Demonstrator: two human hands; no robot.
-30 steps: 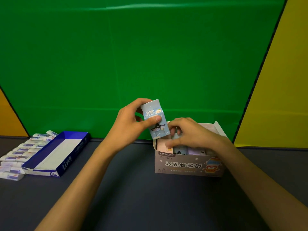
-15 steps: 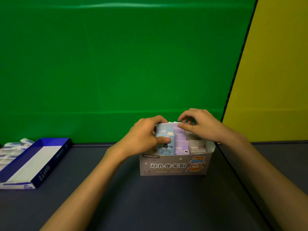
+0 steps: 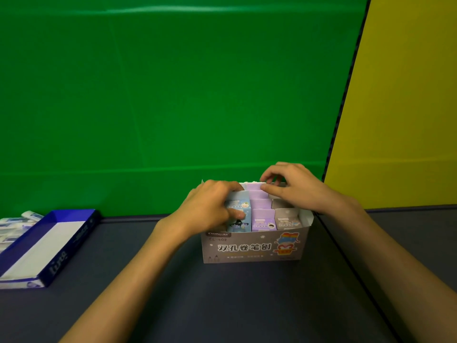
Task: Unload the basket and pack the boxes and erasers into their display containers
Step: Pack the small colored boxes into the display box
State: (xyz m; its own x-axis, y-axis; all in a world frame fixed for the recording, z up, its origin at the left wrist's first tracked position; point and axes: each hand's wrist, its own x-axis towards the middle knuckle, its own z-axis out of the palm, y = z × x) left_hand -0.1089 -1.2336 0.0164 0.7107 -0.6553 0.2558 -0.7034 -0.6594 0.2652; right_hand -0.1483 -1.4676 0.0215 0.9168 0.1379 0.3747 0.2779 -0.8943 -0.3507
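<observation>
A grey display carton (image 3: 252, 248) with printed characters stands on the dark table, filled with small upright boxes. My left hand (image 3: 210, 206) grips a light blue box (image 3: 238, 214) standing in the carton's front left slot, thumb across its front. Purple boxes (image 3: 262, 216) fill the middle row and a grey box (image 3: 285, 219) stands at the front right. My right hand (image 3: 294, 186) hovers over the back of the carton, its curled fingertips pinching the top of a rear purple box (image 3: 254, 187).
A blue display tray (image 3: 47, 246) with a white inside lies at the left edge of the table. Several wrapped erasers (image 3: 14, 226) lie in a row behind it. A green backdrop and a yellow panel rise behind the table.
The light blue box went from held in the air down into the carton's front left slot. My right hand shifted from inside the carton to its back row. The view panned right.
</observation>
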